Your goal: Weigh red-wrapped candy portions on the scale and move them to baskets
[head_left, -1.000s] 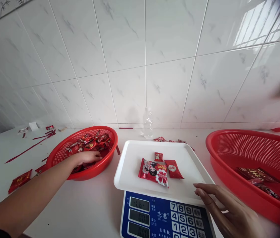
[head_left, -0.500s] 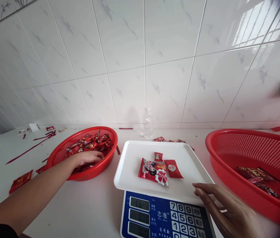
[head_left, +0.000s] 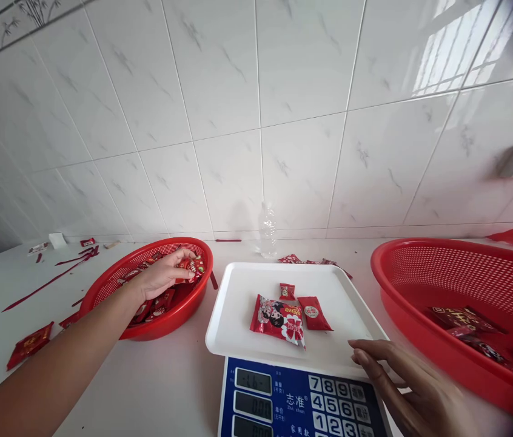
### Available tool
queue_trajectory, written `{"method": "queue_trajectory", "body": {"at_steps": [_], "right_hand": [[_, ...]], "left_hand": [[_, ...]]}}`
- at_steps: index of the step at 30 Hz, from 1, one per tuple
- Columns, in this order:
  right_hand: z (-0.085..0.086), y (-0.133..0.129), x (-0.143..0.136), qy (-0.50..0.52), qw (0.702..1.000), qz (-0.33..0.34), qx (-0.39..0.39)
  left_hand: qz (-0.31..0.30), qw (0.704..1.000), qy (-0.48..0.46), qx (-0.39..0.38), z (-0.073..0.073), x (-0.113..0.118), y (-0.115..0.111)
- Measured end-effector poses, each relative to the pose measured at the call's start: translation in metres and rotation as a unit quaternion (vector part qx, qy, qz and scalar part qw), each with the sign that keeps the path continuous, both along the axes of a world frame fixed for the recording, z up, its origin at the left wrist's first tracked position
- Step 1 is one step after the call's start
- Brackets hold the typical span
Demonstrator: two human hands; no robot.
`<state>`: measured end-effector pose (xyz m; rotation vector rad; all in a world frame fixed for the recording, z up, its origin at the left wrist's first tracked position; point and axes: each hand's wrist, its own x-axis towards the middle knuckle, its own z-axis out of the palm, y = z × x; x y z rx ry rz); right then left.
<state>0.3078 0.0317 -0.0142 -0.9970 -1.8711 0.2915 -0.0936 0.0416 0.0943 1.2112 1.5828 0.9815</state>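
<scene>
My left hand (head_left: 162,278) is over the left red basket (head_left: 156,331), its fingers closed on a small red snack packet (head_left: 196,267). Many similar red packets lie in that basket, partly hidden by my hand and forearm. My right hand (head_left: 402,376) holds nothing that I can see; its loosely stretched fingers are at the right front edge of the white tray (head_left: 233,328). The tray sits on a blue digital scale (head_left: 293,394). On it lie a large red-and-white snack packet (head_left: 279,320), a medium red packet (head_left: 315,313) and a small red packet (head_left: 287,291).
A second red basket (head_left: 393,291) at the right holds a few packets (head_left: 468,318). Behind the tray stand a clear plastic bottle (head_left: 267,230) and patterned red packets (head_left: 290,259). Red ribbon (head_left: 51,282) and a red packet (head_left: 30,345) lie at left, before a tiled wall.
My left hand has come up from among the packets in the left basket with a small snack packet now showing in its fingers. My right hand stays by the tray. The view has shifted slightly.
</scene>
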Motion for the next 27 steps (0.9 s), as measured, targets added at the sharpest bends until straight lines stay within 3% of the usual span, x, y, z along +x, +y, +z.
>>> {"method": "queue_trajectory", "body": {"at_steps": [7, 13, 16, 22, 24, 27], "right_hand": [[0.013, -0.004, -0.003, -0.016, 0.999, -0.016, 0.043], [0.018, -0.004, -0.003, -0.054, 0.989, -0.001, 0.14], [0.02, -0.005, -0.003, -0.084, 0.985, 0.012, 0.148], [0.014, -0.004, -0.004, -0.183, 0.972, 0.055, 0.14], [0.012, -0.004, -0.004, -0.206, 0.967, 0.051, 0.141], [0.011, -0.004, -0.003, -0.217, 0.966, 0.055, 0.13]], "left_hand": [[-0.145, 0.989, -0.019, 0.025, 0.003, 0.091, 0.004], [-0.272, 0.957, 0.088, 0.053, -0.002, 0.158, 0.001], [-0.288, 0.944, 0.141, 0.082, -0.006, 0.17, 0.008], [-0.196, 0.949, 0.225, 0.102, -0.012, 0.165, 0.026], [-0.214, 0.94, 0.239, 0.119, -0.013, 0.164, 0.024], [-0.303, 0.896, 0.28, 0.164, -0.016, 0.165, 0.014]]}}
